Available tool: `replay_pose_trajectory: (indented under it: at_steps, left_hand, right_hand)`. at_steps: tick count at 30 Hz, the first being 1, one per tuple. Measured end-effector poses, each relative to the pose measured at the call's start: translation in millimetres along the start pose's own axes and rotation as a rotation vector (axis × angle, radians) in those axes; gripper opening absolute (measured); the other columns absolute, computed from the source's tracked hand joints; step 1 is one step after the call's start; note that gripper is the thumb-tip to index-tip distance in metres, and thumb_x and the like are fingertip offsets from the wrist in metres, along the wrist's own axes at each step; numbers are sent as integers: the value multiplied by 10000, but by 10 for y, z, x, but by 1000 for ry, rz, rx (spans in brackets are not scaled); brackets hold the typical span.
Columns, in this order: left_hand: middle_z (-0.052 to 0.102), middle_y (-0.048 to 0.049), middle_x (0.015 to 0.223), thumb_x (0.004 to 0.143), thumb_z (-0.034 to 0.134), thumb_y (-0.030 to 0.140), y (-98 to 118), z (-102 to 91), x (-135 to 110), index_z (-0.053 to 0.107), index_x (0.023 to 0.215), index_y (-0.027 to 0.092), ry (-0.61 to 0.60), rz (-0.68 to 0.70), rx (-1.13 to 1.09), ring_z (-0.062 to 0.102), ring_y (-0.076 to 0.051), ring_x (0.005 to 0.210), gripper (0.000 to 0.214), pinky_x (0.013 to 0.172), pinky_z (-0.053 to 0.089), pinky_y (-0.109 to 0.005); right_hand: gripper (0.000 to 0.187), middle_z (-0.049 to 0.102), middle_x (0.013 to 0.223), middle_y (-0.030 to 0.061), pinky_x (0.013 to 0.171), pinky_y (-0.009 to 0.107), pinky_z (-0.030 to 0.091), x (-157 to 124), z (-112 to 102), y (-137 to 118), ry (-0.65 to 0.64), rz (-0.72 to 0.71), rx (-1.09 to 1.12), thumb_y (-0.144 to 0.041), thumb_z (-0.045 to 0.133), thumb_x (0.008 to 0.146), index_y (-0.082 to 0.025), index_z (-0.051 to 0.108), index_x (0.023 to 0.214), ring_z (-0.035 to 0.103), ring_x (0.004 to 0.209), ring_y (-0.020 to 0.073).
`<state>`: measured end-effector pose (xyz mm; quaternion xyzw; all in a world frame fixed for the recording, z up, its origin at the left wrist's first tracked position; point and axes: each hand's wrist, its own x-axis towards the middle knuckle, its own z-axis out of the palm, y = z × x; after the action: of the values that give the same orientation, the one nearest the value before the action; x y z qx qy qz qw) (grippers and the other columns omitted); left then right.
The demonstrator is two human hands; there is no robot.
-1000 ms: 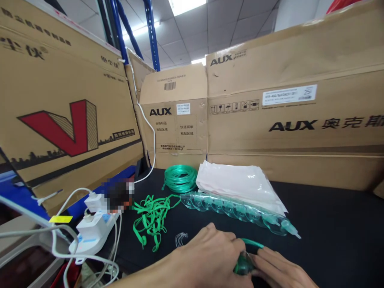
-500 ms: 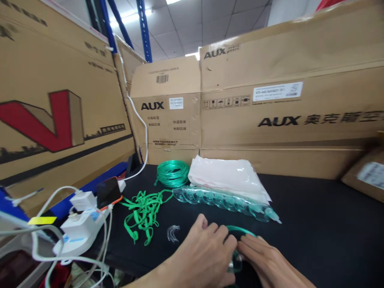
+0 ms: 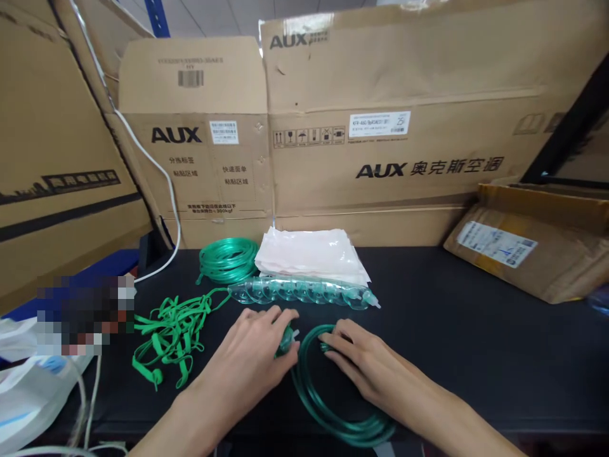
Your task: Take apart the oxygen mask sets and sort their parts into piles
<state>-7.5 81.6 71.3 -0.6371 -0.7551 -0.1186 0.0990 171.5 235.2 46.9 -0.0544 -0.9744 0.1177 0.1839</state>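
My left hand (image 3: 250, 352) is closed around a small clear-green plastic mask (image 3: 286, 341), with a pale nozzle poking out by the thumb. Most of that mask is hidden by the fingers. In my right hand (image 3: 364, 358), fingers and thumb pinch a coil of green tubing (image 3: 311, 397), whose loops hang down toward the table's front edge. Just beyond both hands lies a row of nested clear-green masks (image 3: 304, 292). Tangled green elastic straps (image 3: 174, 336) lie to the left of my left hand.
A second green tubing coil (image 3: 228, 260) and a stack of white plastic bags (image 3: 309, 251) lie behind the masks. Large cardboard boxes (image 3: 404, 209) wall the back. A taped carton (image 3: 514, 244) stands at the right. White cables (image 3: 95, 393) and a power strip (image 3: 42, 393) are at the left.
My view has turned right. My hands have moved apart, and the tubing coil now shows between them, held on the right. The small clear pieces by the straps are no longer visible.
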Motion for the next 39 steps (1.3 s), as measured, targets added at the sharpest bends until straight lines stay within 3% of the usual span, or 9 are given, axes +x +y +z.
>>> replay_pose_trajectory:
  at_steps: [4,8,11,15,20,27,31,34,39]
  left_hand:
    - [680,-88,1230,977,632,293,-19,-27,42,587,1257,209,144,25,-13,630,-304,1157,296,963,492,-492]
    - [685,-50,1053,1031,541,319,61,-39,-162,624,1056,232,301,13,-132,662,-235,959,123,857,537,-401]
    - [700,-26,909,1035,520,326,143,57,-379,626,1014,235,232,29,-173,690,-223,814,141,749,577,-371]
    - [749,-65,1075,1017,551,346,175,272,-484,609,1200,223,143,-24,-137,736,-269,948,228,763,630,-384]
    - [751,-60,1153,988,546,241,215,453,-421,568,1310,250,211,-39,-253,729,-247,1046,323,833,636,-347]
    - [755,-25,1057,935,561,243,286,478,-460,623,1288,322,236,-222,-491,727,-181,784,367,718,631,-287]
    - [754,-29,1116,928,570,209,272,454,-415,638,1287,313,220,-163,-528,732,-189,875,380,783,639,-302]
    - [741,-37,1225,955,532,144,276,457,-333,643,1297,295,200,-22,-522,707,-209,1086,390,914,624,-332]
    - [701,-19,1345,1021,495,173,287,443,-231,687,1271,282,86,107,-292,641,-255,1240,334,957,622,-403]
  right_hand:
    - [333,635,1269,93,969,424,589,-56,-153,55,15,1,-31,-305,430,1073,-270,616,1348,668,1127,255]
    - [349,650,1289,83,976,418,603,-387,-272,124,74,98,-10,-342,440,1070,-301,622,1365,679,1135,267]
    - [357,666,1303,72,954,386,627,-727,-254,130,72,160,-28,-345,489,1049,-322,622,1379,697,1138,273]
    - [460,586,1474,40,1036,453,584,-1040,-92,113,19,132,-86,-296,569,999,-360,557,1454,613,1295,327]
    - [520,544,1525,41,1040,414,577,-1090,12,61,51,145,-90,-303,592,989,-344,511,1501,597,1318,323]
    - [466,601,1462,90,995,443,605,-1060,13,20,107,151,-114,-341,568,1004,-293,561,1468,646,1257,325]
    - [423,625,1435,97,995,447,608,-1039,28,7,133,132,-134,-352,553,1016,-257,604,1426,652,1249,318]
    - [414,642,1419,81,991,460,610,-1028,26,-7,150,130,-137,-387,576,1006,-263,628,1398,651,1248,325]
    - [575,600,1469,81,967,456,623,-1062,19,6,118,113,-148,-505,653,946,-290,550,1470,645,1254,337]
